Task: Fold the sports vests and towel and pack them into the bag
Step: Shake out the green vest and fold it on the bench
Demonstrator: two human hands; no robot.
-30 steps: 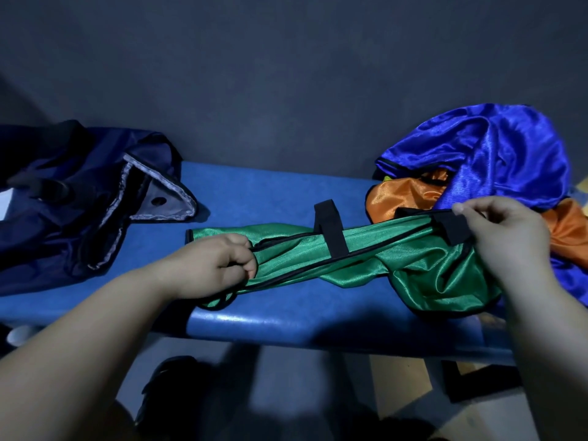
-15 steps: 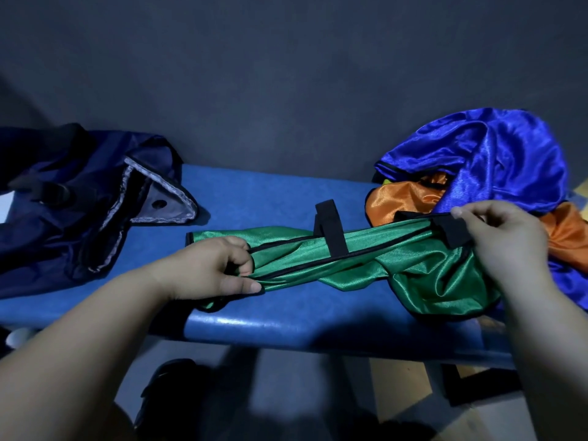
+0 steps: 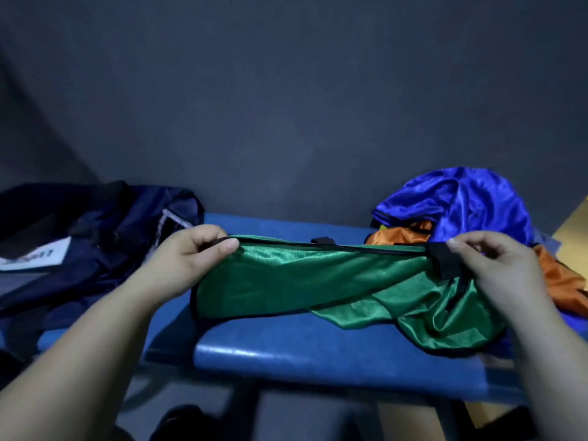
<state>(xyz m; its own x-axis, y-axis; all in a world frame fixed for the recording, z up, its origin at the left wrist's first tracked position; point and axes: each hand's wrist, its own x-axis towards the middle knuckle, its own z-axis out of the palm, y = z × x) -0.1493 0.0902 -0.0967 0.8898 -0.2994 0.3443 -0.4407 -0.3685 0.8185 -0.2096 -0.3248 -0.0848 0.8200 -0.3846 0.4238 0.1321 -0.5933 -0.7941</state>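
Blue bench [image 3: 318, 354] holds bag [image 3: 95, 259], vest pile [image 3: 461, 202]; left hand [image 3: 191, 259], right hand [image 3: 496, 265] pinch green vest [image 3: 302, 281].

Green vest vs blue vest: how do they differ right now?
The green vest is held stretched between the left hand and right hand; the blue vest is untouched.
The green vest is spread lengthwise along the bench; the blue vest is a crumpled heap.
The green vest is mid-bench; the blue vest sits at the right end atop an orange vest.
Shared: both are shiny fabric.
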